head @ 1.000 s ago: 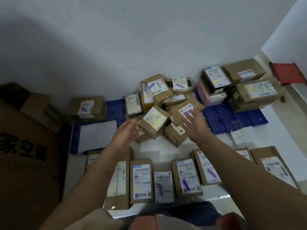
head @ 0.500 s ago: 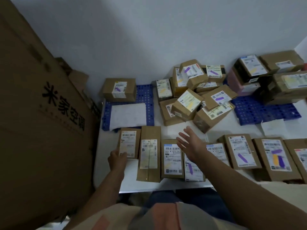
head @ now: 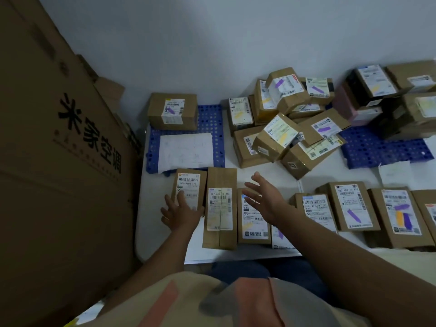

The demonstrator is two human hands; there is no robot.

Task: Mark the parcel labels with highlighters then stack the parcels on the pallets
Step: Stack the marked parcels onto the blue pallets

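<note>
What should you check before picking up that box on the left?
1. Left hand on the leftmost parcel: ok, it rests on the near end.
2. Right hand free: ok, open, holding nothing.
3. Label marked with highlighter: cannot tell, no colour shows, and the hand hides part.
4. Room on the left blue pallet: ok, one parcel and a white sheet there.
5. Tall parcel alongside could get dragged: cannot tell, it sits very close.
</note>
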